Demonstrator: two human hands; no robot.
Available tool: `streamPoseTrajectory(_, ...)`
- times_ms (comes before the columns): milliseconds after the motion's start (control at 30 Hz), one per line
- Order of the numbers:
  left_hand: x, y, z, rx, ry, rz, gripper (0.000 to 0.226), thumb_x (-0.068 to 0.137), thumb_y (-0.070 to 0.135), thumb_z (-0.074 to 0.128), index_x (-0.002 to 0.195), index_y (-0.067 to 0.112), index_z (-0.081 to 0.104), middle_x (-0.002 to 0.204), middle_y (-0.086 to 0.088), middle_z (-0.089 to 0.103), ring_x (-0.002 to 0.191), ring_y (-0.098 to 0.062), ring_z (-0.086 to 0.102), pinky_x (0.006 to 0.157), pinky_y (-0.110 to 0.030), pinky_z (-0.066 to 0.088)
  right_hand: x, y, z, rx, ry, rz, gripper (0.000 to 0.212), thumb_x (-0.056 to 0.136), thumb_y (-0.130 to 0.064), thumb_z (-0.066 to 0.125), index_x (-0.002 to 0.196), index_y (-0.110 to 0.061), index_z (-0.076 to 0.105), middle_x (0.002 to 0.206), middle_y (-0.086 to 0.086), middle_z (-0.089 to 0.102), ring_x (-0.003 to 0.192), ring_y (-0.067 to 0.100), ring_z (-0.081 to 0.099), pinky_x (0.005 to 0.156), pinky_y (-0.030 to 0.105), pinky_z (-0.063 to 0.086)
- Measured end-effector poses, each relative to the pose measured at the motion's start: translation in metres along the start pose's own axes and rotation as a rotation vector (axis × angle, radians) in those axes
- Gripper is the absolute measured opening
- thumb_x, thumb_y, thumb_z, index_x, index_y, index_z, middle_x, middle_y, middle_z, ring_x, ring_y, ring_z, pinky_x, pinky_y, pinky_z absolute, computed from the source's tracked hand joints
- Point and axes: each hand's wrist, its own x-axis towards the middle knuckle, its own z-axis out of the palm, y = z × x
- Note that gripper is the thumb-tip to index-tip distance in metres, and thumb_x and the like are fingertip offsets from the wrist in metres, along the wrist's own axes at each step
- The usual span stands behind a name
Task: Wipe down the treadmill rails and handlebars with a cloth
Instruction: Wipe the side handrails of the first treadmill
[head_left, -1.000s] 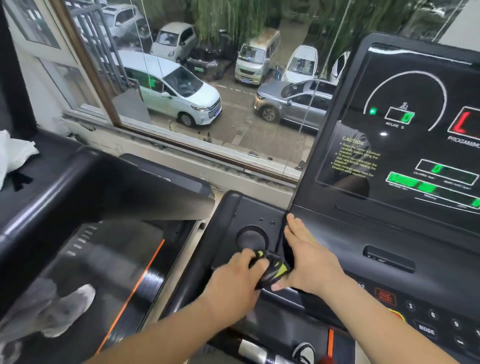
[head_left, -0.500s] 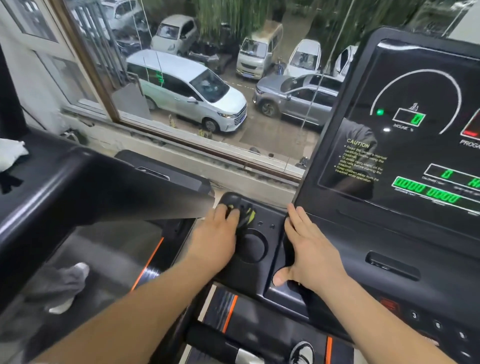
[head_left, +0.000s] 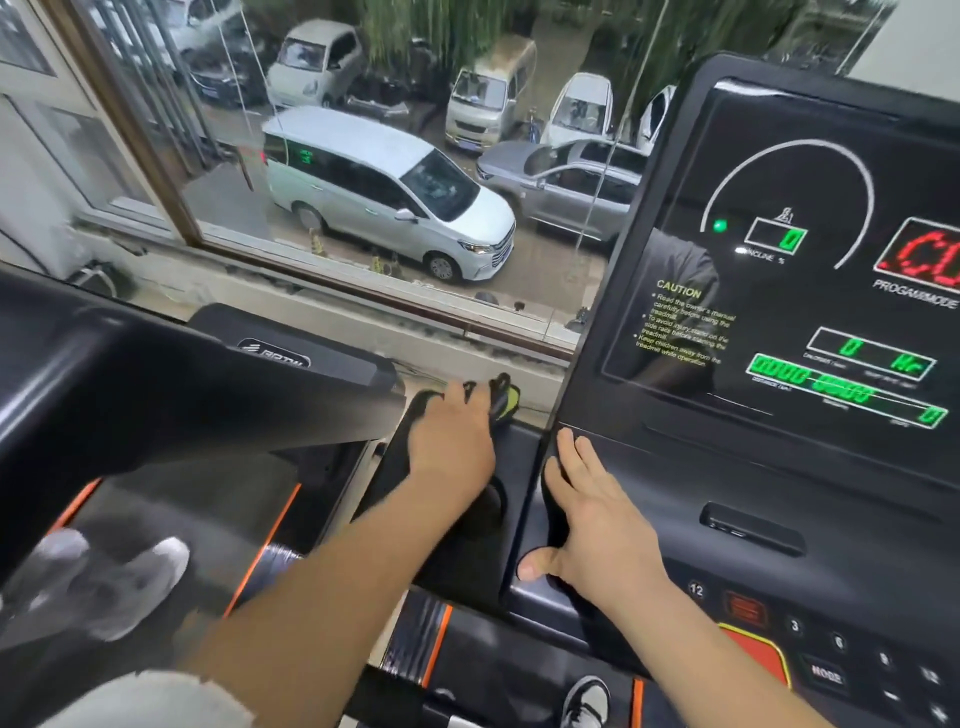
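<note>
Looking down from the head camera, I see a wide window (head_left: 136, 136) filling 10 to 12 o'clock, with parked cars (head_left: 395, 208) on the street beyond the glass. The treadmill console (head_left: 779, 467), black with a lit green and red display (head_left: 805, 260), takes up 1 to 4 o'clock. A neighbouring treadmill (head_left: 156, 389) spans 8 to 9 o'clock and is blurred. Near centre runs the console's dark side panel (head_left: 519, 467). At 6 o'clock lies a dark bar (head_left: 493, 670) with orange bands, which is probably a handlebar.

My right hand (head_left: 587, 519) sits at 5 o'clock of centre. It lies flat with its fingers straight, braced on the console's left edge and holding nothing. My left hand (head_left: 452, 447) is at centre, its fingers bent over the cloth (head_left: 503, 400), gripping it and pressing it onto the far end of the side panel. The cloth is dark with a yellow-green patch, and it bunches out at 1 o'clock of the knuckles.

I judge this step to be wiping the console surround, with the rails and handlebars not yet reached. The next move calls for drawing the cloth back toward 6 o'clock under steady pressure. After that it should wrap round the bar, since a flat press will not clean it.
</note>
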Motion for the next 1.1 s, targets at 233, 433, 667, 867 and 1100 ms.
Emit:
streamPoseTrajectory(233,-0.034,-0.004,0.015,-0.012,-0.010,0.294,0.049,0.098,0.037,0.053,0.142,0.023,0.037,0.124,-0.004,0.049,0.113,-0.026,0.057,0.081,-0.041,0.057,0.004,0.004,0.003,0.027,-0.022,0.015,0.131,0.067,-0.071,0.079,0.165,-0.027,0.004,0.162,-0.019,-0.033,0.147,0.002,-0.032,0.129,0.032,0.010)
streamPoseTrajectory(433,-0.008,0.002,0.009,0.011,0.043,0.007,0.055,0.097,0.027,0.056,0.148,0.021,0.034,0.135,-0.009,0.044,0.120,-0.030,0.050,0.084,-0.040,0.054,0.002,0.002,0.002,0.028,-0.021,0.011,0.127,0.070,-0.071,0.077,0.165,-0.026,0.005,0.161,-0.018,-0.035,0.147,0.002,-0.031,0.129,0.032,0.012)
streamPoseTrajectory(667,-0.026,-0.025,0.013,-0.002,-0.018,0.340,0.057,0.095,0.037,0.058,0.147,0.027,0.038,0.129,-0.005,0.049,0.117,-0.027,0.053,0.083,-0.042,0.056,0.002,0.003,0.001,0.024,-0.031,0.015,0.127,0.069,-0.071,0.077,0.165,-0.028,0.005,0.162,-0.018,-0.033,0.150,0.003,-0.029,0.128,0.033,0.013)
streamPoseTrajectory(867,-0.029,0.008,0.009,-0.021,-0.029,0.039,0.050,0.097,0.029,0.057,0.142,0.022,0.038,0.130,-0.010,0.046,0.114,-0.030,0.056,0.085,-0.041,0.054,0.002,0.003,0.002,0.030,-0.032,0.015,0.126,0.070,-0.069,0.078,0.165,-0.027,0.007,0.163,-0.018,-0.032,0.150,0.003,-0.029,0.129,0.034,0.012)
streamPoseTrajectory(1100,-0.109,-0.019,-0.003,0.000,-0.198,0.306,0.048,0.098,0.041,0.052,0.142,0.024,0.040,0.126,-0.004,0.049,0.115,-0.028,0.056,0.085,-0.041,0.054,0.004,0.004,0.003,0.028,-0.049,0.024,0.127,0.069,-0.070,0.079,0.165,-0.025,0.008,0.162,-0.017,-0.034,0.148,0.001,-0.030,0.129,0.033,0.009)
